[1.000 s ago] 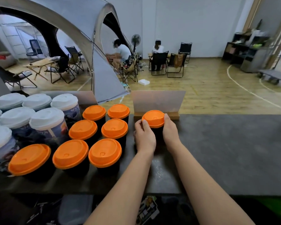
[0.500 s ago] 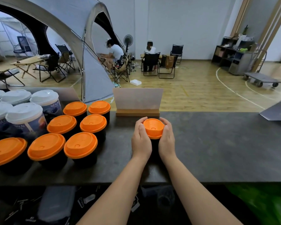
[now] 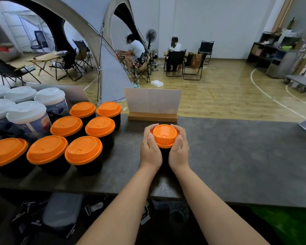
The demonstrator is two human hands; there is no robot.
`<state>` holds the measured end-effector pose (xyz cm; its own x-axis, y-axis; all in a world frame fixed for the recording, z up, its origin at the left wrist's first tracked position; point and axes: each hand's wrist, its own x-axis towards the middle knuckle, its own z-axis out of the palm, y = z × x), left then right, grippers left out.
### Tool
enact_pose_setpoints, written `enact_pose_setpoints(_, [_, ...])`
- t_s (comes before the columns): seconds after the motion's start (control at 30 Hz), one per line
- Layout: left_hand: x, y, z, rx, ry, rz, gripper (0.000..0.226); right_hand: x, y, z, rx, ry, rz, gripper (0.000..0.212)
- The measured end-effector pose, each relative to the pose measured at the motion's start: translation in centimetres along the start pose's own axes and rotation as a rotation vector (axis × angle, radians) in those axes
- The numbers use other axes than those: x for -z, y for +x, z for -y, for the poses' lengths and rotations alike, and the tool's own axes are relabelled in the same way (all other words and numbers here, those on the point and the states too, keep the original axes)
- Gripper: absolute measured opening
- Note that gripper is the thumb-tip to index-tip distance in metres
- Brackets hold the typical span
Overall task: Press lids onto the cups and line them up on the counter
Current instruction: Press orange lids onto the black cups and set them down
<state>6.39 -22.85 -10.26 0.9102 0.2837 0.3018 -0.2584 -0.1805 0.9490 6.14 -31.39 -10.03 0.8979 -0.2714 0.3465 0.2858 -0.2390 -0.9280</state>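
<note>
Hands close from both sides on a black cup (image 3: pixel 165 156) with an orange lid (image 3: pixel 164 135), standing on the dark counter (image 3: pixel 237 156) near its far edge, just in front of a blank card in a wooden stand (image 3: pixel 152 105). The left hand (image 3: pixel 150 148) wraps the cup's left side, fingers curled round the lid's rim; the right hand (image 3: pixel 178 149) does the same on the right, thumb lying along the rim, so the cup is gripped between the two palms. Toward the counter's left end stands a block of seven more black cups with orange lids (image 3: pixel 83 150), packed close in rows, well apart from the held cup. Behind and left of them, at the far left corner, is a group of printed cups with white lids (image 3: pixel 27 110); the nearest carry dark blue and orange artwork with pale lettering too small and blurred to read. Each orange lid has a small raised mark on top, also unreadable. Beyond the counter, two people sit on folding chairs (image 3: pixel 174 62) on the wooden floor, beside a grey tent (image 3: pixel 109 68).
</note>
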Motion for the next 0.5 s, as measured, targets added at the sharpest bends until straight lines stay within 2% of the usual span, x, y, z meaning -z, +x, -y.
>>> enact_pose_setpoints(0.13, [0.1, -0.1, 0.0, 0.031, -0.012, 0.029, 0.029, 0.2, -0.3, 0.3, -0.029, 0.035, 0.018, 0.050])
enact_pose_setpoints(0.33, [0.4, -0.7, -0.7, 0.018, 0.000, 0.048, 0.025, 0.4, -0.7, 0.8, -0.025, 0.101, -0.003, 0.040])
enact_pose_setpoints(0.5, [0.7, -1.1, -1.3, 0.039, -0.018, 0.102, 0.042, 0.4, -0.9, 1.1, -0.048, 0.108, 0.057, 0.051])
